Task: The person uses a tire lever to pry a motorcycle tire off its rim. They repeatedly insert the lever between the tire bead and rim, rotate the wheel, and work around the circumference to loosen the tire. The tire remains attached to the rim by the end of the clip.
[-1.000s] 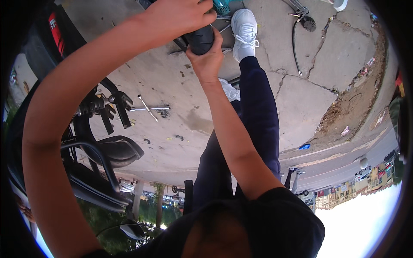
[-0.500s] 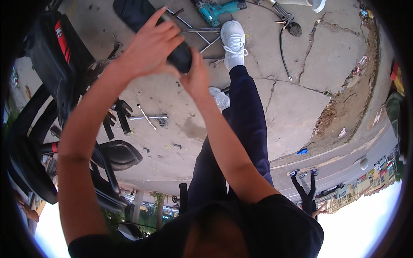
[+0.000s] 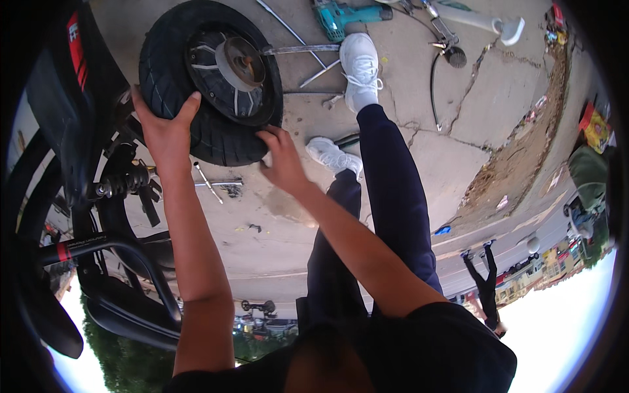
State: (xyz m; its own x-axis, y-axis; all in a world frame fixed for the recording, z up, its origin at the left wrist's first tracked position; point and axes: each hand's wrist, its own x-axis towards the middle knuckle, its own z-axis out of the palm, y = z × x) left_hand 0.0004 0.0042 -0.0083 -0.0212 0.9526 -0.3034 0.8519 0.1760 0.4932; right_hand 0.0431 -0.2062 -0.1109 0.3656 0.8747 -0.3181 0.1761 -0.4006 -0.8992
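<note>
A black tyred wheel (image 3: 167, 62) lies tilted face up, its spoked hub (image 3: 226, 85) with a rusty centre showing. My left hand (image 3: 167, 131) grips the lower left of the tyre, thumb spread onto the tread. My right hand (image 3: 282, 160) has curled fingers on the tyre's lower right edge. Behind the wheel are a metal bar (image 3: 304, 50), long steel rods (image 3: 275, 14) and a teal power tool (image 3: 337, 19). A cross wrench (image 3: 211, 185) lies below it on the concrete.
A black two-wheeler (image 3: 59, 150) stands at the left. An inflator with gauge (image 3: 454, 56) and hose lies beyond my white shoes (image 3: 359, 62). A cracked concrete edge and dirt strip (image 3: 498, 170) run along the right. A person in dark clothes (image 3: 488, 285) is near the road.
The wheel has turned from edge-on to face up, showing its hub, and moved down and left. My hands have moved apart to its left and right sides.
</note>
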